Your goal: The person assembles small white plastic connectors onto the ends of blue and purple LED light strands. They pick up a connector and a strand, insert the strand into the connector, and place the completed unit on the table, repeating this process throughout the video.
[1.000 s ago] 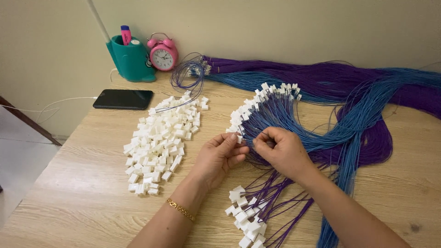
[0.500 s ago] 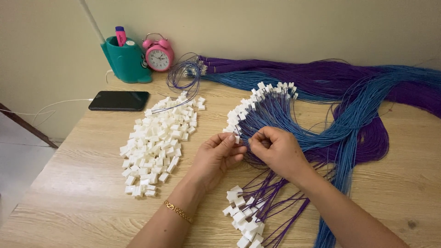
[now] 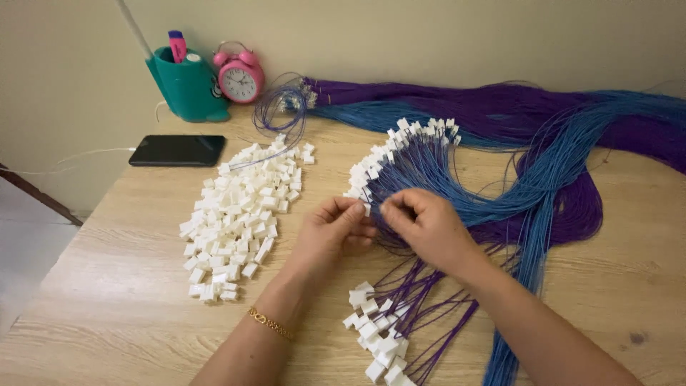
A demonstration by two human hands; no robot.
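Left hand (image 3: 334,227) and right hand (image 3: 427,227) meeting at mid-table, fingertips pressed together, pinching a white connector (image 3: 366,208) on a thin wire end beside the fan of blue wires (image 3: 421,168). Done, by the look of it: fitted purple wires (image 3: 389,325) lying just below the wrists, white housings attached. Left: a big pile of loose white connectors (image 3: 239,214) and long purple and blue bundles (image 3: 543,118) along the wall. Well short of halfway, judging by both.
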